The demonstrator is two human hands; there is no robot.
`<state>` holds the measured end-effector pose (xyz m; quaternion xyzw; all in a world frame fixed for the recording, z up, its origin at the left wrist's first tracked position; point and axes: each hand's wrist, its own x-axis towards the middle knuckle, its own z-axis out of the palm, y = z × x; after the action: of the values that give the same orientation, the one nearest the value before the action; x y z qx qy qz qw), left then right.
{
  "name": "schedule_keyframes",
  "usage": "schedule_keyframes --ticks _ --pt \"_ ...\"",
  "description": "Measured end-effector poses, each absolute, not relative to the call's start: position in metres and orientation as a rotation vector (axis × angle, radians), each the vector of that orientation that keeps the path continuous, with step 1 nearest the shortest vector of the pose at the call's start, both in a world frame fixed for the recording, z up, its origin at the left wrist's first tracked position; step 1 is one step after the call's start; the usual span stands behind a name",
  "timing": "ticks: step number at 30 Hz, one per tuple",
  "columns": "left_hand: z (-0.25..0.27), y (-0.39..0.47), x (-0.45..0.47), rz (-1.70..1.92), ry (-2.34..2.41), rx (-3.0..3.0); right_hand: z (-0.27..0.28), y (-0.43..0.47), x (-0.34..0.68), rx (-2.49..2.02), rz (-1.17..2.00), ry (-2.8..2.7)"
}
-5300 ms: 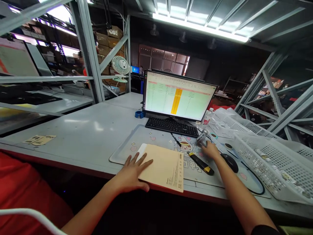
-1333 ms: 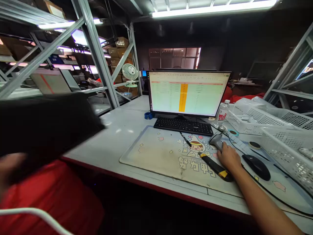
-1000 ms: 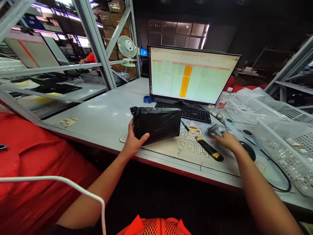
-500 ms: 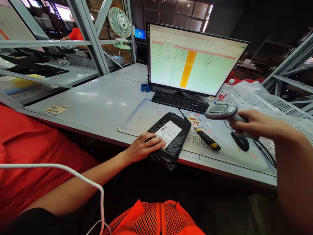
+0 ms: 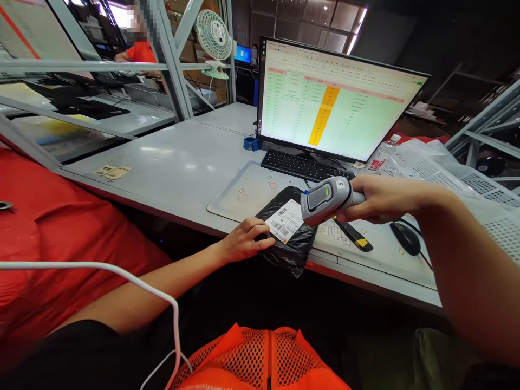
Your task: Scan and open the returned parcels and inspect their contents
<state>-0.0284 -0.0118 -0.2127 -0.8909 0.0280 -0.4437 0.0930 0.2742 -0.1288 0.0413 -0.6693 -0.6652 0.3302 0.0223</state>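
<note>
A black plastic-wrapped parcel [image 5: 294, 253] lies at the desk's front edge, partly overhanging it, with a white printed label [image 5: 285, 221] on top. My left hand [image 5: 246, 239] grips the parcel's left side, fingers curled over it beside the label. In my right hand [image 5: 377, 198] is a grey barcode scanner [image 5: 328, 199], its fingers wrapped round the handle. The scanner's head hangs over the parcel's right part and hides that part and the label's right edge. Just right of the parcel, a black and yellow utility knife [image 5: 357, 238] rests on the desk mat [image 5: 227, 197].
Behind the parcel stand a keyboard [image 5: 296, 165] and a lit monitor [image 5: 325, 103]. A black mouse [image 5: 405, 238] is at right, near white perforated plastic sheeting [image 5: 442, 165]. Blue tape [image 5: 252, 143] sits left of the monitor. A white cable [image 5: 122, 273] crosses the lower left.
The scanner in my right hand has moved left and tilted down over the parcel. My left hand's fingers have drawn back off the label and curled. The view has shifted slightly.
</note>
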Motion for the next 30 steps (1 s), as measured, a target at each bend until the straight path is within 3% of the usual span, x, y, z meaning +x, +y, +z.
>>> schedule_keyframes --ticks 3,6,10,16,23,30 --pt "-0.213 -0.012 -0.029 -1.342 0.110 -2.670 0.041 -0.124 0.270 -2.132 1.227 -2.056" --pt "-0.215 -0.011 -0.031 -1.337 0.119 -2.695 0.039 -0.122 0.270 -2.104 1.213 -2.056" --pt "-0.222 -0.006 -0.038 -1.305 0.008 -2.761 0.017 -0.122 0.290 -2.056 0.893 -2.054" --pt "-0.219 0.017 -0.051 -1.476 -0.381 -2.968 -0.074 -0.114 0.360 -2.582 -0.042 -1.607" --pt "-0.212 0.040 -0.051 -1.803 -1.468 -3.072 -0.165 -0.115 0.402 -2.835 -0.151 -1.082" --pt "-0.213 0.045 -0.052 -1.814 -1.815 -2.940 -0.125 -0.089 0.411 -2.659 -0.351 -0.974"
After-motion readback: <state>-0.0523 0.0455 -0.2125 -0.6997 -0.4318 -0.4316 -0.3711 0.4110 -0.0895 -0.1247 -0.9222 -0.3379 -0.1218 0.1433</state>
